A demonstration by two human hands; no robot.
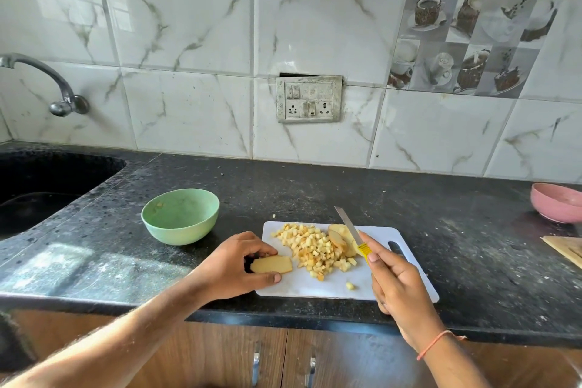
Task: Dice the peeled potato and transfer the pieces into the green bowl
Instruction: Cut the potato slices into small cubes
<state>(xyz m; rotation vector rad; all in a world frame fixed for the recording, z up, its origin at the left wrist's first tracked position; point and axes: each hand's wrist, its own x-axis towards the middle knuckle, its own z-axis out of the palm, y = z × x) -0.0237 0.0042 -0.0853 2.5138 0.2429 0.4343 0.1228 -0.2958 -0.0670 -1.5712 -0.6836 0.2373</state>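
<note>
potato, head view: most of it is already a loose heap of small pale-yellow cubes (315, 249) on the middle of the white plastic cutting board (406, 280), which lies flat on the black speckled counter (283, 192) near its front edge. a few uncut slices (341, 238) lean together at the heap's right, just under the knife blade. one flat slab of potato (272, 264), straight-cut at its right end, sits at the board's left edge.

left hand (239, 264): thumb and fingers pinch that slab from both sides, likely steadying or lining it up for the next cuts.

right hand (396, 280): fingers are wrapped round the yellow handle of a small knife (349, 227), forefinger extended along the top. the narrow steel blade points up and away, raised over the slices, not cutting at present.

green bowl (180, 216): round, matte, smooth plastic look, on the counter just left of the board, apart from it and within easy reach for scraping. only a few specks show inside, so no real transfer has been made; judgement is that dicing is well along and transfer is pending.

also noted: pink bowl (556, 201) far right; wooden board corner (567, 249) at the right edge; dark sink (47, 186) and steel tap (59, 91) at left; glossy marbled wall tiles with a switch plate (309, 99).
</note>
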